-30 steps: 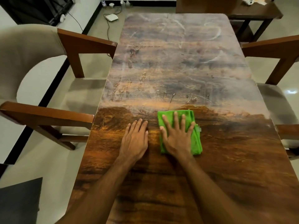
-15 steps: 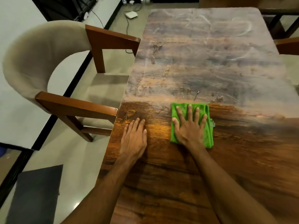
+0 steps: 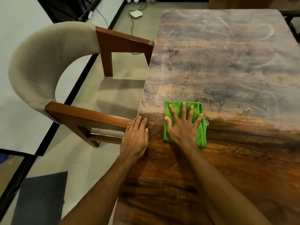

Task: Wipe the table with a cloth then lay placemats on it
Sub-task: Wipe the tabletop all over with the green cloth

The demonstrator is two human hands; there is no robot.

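A folded green cloth [image 3: 201,135] lies on the wooden table [image 3: 227,62], near its left edge. My right hand [image 3: 182,127] presses flat on the cloth with fingers spread, covering most of it. My left hand [image 3: 135,137] rests flat at the table's left edge, fingers together and holding nothing. Beyond the cloth the tabletop looks dull, with pale streaks and smudges. On my side of the cloth the wood is dark and glossy. No placemats are in view.
A beige upholstered chair with wooden arms [image 3: 40,62] stands close against the table's left side. On the floor, a dark mat [image 3: 40,197] lies at lower left. A white device with a cable [image 3: 136,13] sits on the floor at the far end.
My right hand and the cloth have slid left along the boundary between the dull and glossy wood. My left hand has shifted to the table's left edge. My view has turned left.
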